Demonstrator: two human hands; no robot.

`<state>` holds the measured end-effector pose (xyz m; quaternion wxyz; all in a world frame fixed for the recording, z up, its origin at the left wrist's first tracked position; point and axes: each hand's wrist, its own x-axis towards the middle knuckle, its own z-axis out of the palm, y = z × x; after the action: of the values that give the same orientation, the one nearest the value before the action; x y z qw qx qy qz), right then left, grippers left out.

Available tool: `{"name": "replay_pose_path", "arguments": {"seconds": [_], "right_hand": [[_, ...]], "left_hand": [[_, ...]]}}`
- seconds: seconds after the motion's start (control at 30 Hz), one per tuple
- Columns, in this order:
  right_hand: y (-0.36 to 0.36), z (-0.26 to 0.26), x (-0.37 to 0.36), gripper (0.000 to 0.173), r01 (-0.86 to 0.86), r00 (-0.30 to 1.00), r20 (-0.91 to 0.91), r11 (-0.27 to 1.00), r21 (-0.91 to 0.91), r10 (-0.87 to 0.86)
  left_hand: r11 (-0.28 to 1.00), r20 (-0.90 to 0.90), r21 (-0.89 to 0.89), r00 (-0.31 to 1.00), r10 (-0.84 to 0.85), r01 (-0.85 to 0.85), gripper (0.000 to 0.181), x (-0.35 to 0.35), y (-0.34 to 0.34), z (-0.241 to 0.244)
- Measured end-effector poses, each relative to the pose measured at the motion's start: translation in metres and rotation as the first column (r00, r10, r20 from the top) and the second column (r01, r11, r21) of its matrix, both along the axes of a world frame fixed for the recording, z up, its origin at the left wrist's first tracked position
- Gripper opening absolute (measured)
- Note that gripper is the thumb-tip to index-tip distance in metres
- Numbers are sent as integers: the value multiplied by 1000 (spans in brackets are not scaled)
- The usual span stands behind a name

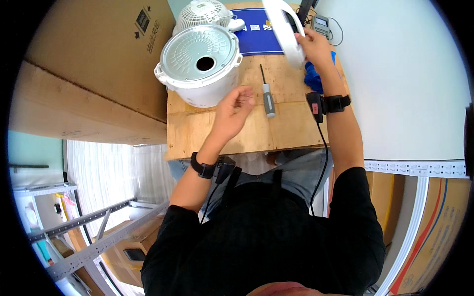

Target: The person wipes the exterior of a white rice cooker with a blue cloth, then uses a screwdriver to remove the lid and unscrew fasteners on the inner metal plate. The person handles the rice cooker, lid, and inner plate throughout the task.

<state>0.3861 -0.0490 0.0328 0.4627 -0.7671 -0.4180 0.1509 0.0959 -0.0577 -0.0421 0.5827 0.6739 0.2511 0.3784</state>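
Observation:
My right hand (317, 50) grips the edge of a white plastic cover (279, 31), which is tilted and slightly blurred above the far right of the table. A white rice cooker (209, 92) stands at the left of the table. On its top is a pale metal plate (181, 51) with a dark round hole off its centre. Just right of the cooker's base, my left hand (231, 114) is raised with nothing in it, its fingers loosely curled and the thumb apart. A grey-handled screwdriver (269, 101) lies on the wood to the right of that hand, shaft pointing away from me.
Behind the cooker sits a white appliance with a round grille (203, 13). A blue mat (255, 42) bearing writing covers the wooden table's (222, 133) far part. Blue cloth (314, 78) and a grey corded device (321, 25) lie right. A large cardboard box (96, 70) borders the left side.

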Motion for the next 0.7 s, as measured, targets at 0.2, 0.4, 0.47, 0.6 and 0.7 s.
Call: {"name": "replay_pose_path", "arguments": {"seconds": [0.2,0.4,0.47,0.6,0.7], "right_hand": [[-24,-29,-36,45,88,460,-830,914,396,315],[-34,-87,-29,48,-58,450,-830,938,342,330],[-45,-89,-32,50,-53,513,-814,956,288,273],[-76,-75,-32,57,-16,553,-824,990,139,124],[-95,-62,-38,59,77,544,-824,968,238,159]], "left_hand": [[599,239,-735,948,-210,318,51,52,3,8],[603,311,-705,927,-210,373,44,80,9,-7],[653,267,-685,945,-189,323,40,83,11,-12],[668,197,-718,977,-79,199,32,93,17,2],[708,128,-698,992,-18,103,31,109,28,4]]}}
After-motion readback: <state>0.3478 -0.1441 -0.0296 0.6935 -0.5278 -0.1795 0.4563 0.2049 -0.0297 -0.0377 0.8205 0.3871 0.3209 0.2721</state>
